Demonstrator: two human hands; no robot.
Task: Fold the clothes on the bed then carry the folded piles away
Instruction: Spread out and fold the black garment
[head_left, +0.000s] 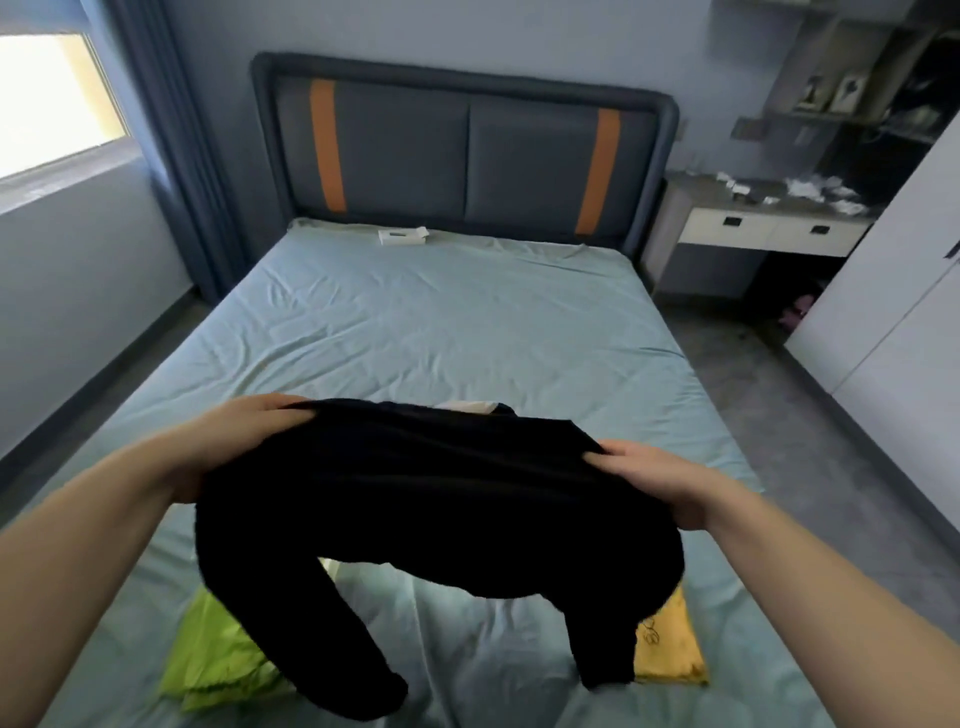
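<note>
A black long-sleeved garment (431, 504) hangs in the air above the near part of the bed (426, 322). My left hand (234, 441) grips its left edge and my right hand (660, 478) grips its right edge. Both sleeves dangle down toward the sheet. Under the left sleeve lies a lime-green garment (213, 654). A yellow garment (670, 644) lies under the right sleeve. A bit of white cloth (467, 406) peeks out behind the black garment's top edge.
The bed has a pale blue-green sheet and a dark headboard (467, 150) with orange stripes. A small white box (401, 236) lies near the headboard. A cluttered bedside desk (763, 213) and white wardrobe (893, 291) stand right; window (52, 98) and curtain left.
</note>
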